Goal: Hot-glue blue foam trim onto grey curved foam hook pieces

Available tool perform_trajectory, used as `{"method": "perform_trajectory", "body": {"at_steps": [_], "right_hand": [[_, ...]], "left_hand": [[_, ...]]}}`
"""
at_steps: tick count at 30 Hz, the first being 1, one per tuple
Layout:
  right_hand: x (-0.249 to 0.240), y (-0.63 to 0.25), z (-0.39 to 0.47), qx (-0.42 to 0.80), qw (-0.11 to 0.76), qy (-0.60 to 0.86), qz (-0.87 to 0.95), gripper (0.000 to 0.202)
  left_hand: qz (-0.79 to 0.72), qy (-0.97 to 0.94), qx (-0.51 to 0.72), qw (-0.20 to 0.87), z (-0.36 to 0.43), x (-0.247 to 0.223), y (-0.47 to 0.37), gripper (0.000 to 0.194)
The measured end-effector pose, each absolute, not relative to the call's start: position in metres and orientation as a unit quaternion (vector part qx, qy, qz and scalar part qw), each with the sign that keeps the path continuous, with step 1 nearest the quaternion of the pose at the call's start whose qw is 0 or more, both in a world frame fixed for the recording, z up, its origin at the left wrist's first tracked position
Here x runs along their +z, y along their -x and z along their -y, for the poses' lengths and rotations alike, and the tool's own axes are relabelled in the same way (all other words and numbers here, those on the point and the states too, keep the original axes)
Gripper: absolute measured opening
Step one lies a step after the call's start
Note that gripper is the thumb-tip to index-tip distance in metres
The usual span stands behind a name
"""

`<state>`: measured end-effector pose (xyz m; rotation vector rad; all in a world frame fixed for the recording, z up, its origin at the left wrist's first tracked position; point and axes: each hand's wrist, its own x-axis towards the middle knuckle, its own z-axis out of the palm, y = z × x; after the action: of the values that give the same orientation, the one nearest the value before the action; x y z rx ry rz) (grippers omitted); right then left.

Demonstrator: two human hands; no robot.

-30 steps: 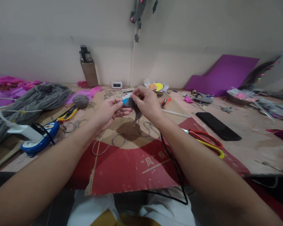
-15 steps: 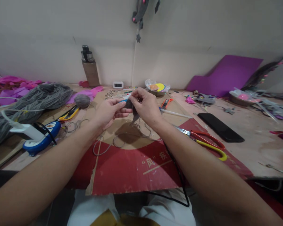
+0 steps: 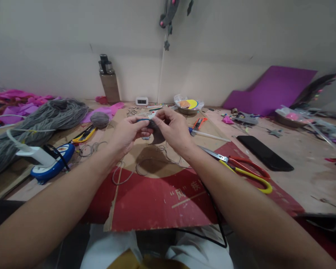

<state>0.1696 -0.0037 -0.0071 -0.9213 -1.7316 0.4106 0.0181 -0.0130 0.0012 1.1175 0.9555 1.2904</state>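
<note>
A small dark grey piece (image 3: 157,136), soft-looking like felt, is held up above the cardboard sheet (image 3: 145,209). My left hand (image 3: 128,133) pinches its left edge between thumb and fingers, where a bit of blue shows. On the other side my right hand (image 3: 172,129) grips the upper edge, fingertips nearly touching those of my left. Thin grey yarn (image 3: 140,168) lies in loose loops on the cardboard below both hands. Whether a needle is between the fingertips is too small to tell.
Scissors (image 3: 243,168) and a black phone (image 3: 264,153) lie to the right. A grey yarn ball (image 3: 99,120), yellow cutter (image 3: 84,134) and blue device (image 3: 54,164) are at the left. Behind my right hand is an orange cutter (image 3: 199,123). A purple sheet (image 3: 271,91) leans at the back.
The grey piece has turned between my fingers; its hanging point now shows as a broader, rounded flap. Both hands stay close together. The whole view has shifted slightly.
</note>
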Motion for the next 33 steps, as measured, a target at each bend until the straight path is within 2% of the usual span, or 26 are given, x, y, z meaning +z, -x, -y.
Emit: {"method": "perform_trajectory", "body": {"at_steps": [7, 19, 33], "right_hand": [[-0.0053, -0.1739, 0.0033, 0.118, 0.53, 0.395, 0.741, 0.004], [-0.0025, -0.1749, 0.0049, 0.084, 0.513, 0.402, 0.754, 0.006], [0.0018, -0.1756, 0.0064, 0.113, 0.495, 0.411, 0.757, 0.009]], "left_hand": [[-0.41, -0.482, 0.551, 0.545, 0.0137, 0.0023, -0.0185, 0.004], [-0.413, -0.553, 0.564, 0.453, 0.0133, -0.0027, -0.0158, 0.014], [-0.418, -0.591, 0.544, 0.423, 0.0158, 0.0005, -0.0151, 0.01]]}}
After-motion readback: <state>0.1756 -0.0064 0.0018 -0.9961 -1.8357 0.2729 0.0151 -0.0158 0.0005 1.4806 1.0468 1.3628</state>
